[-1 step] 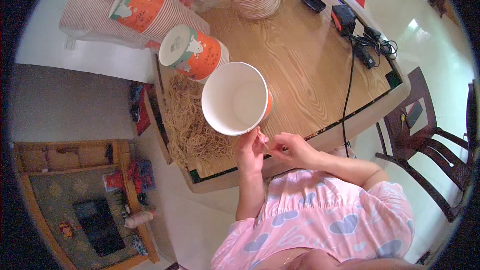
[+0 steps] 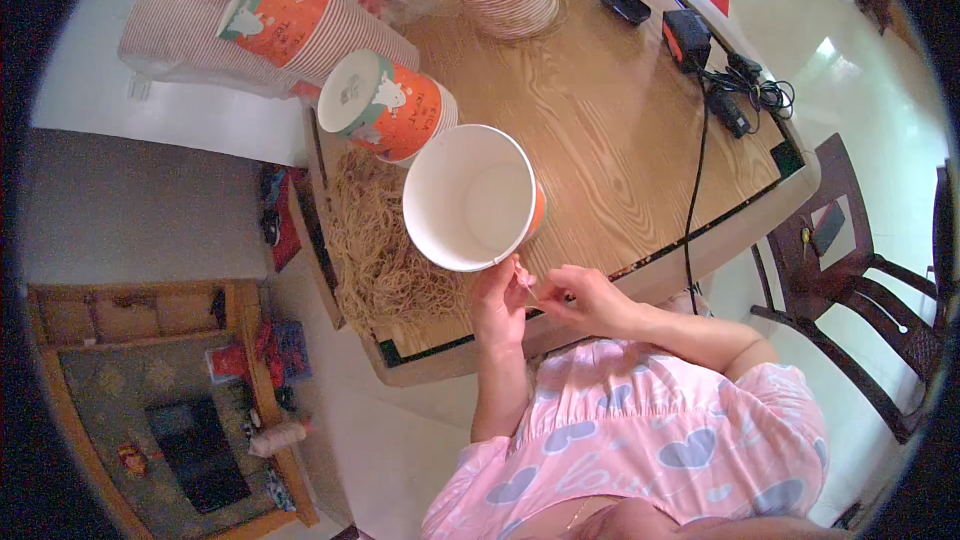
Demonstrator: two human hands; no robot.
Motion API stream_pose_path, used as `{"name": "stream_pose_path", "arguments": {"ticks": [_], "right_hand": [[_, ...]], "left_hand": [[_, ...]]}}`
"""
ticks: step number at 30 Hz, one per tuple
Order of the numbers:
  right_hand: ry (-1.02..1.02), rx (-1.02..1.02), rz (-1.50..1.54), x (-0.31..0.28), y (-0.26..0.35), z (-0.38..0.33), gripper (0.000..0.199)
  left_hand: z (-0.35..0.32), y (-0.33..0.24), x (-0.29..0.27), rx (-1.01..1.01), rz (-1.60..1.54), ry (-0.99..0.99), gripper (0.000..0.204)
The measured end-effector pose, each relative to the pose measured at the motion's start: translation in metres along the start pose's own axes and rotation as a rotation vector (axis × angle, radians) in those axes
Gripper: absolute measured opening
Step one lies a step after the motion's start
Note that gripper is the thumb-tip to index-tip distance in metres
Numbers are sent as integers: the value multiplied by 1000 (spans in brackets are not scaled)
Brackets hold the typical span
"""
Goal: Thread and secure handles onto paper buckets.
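A large white-lined paper tub (image 2: 468, 195) stands at the near edge of the table, its wide mouth toward me and a bit of orange outer wall showing. Just below its rim, my left hand (image 2: 498, 302) is closed, with a small pale pink thing (image 2: 524, 278) at its fingertips, too small to name. Close beside it, my right hand (image 2: 592, 302) is pinched, its fingers curled near a thin light strand; what they grip is mostly hidden. A tangled heap of thin tan strands (image 2: 375, 245) lies left of the tub.
Behind the tub are a stack of orange-and-green paper tubs (image 2: 410, 110), a longer stack (image 2: 300, 25) and an upright stack (image 2: 500, 0). Black adapters and cables (image 2: 735, 105) lie along the right edge of the wooden table (image 2: 610, 140). A dark chair (image 2: 850, 280) stands right.
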State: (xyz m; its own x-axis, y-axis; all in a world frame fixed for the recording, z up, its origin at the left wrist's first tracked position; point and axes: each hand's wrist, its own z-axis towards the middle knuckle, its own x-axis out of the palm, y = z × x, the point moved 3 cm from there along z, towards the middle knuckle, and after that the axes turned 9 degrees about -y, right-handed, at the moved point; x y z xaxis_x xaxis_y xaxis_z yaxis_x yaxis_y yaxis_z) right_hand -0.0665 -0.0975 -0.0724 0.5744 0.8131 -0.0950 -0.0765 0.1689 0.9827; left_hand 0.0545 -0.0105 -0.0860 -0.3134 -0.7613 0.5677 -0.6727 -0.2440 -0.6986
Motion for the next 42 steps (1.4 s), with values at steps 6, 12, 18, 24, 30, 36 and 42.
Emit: {"name": "stream_pose_path", "arguments": {"ticks": [6, 12, 18, 24, 30, 36, 42], "right_hand": [[15, 55, -10, 2, -6, 1, 8], [30, 76, 12, 3, -6, -1, 8], [26, 64, -4, 3, -5, 0, 8], [61, -33, -73, 7, -3, -2, 8], [85, 55, -33, 12, 3, -3, 9], [62, 10, -46, 11, 6, -2, 9], [50, 53, -2, 5, 10, 0, 9]], "left_hand": [[-8, -4, 4, 7, 11, -36, 10], [-4, -4, -2, 44, -45, 3, 10], [-9, -6, 6, 60, 19, -53, 9], [-7, -6, 8, 315, 248, -202, 7], [-9, -12, 10, 595, 541, -285, 8], [-14, -17, 19, 617, 717, -300, 9], [-19, -19, 12, 522, 503, -260, 12]]}}
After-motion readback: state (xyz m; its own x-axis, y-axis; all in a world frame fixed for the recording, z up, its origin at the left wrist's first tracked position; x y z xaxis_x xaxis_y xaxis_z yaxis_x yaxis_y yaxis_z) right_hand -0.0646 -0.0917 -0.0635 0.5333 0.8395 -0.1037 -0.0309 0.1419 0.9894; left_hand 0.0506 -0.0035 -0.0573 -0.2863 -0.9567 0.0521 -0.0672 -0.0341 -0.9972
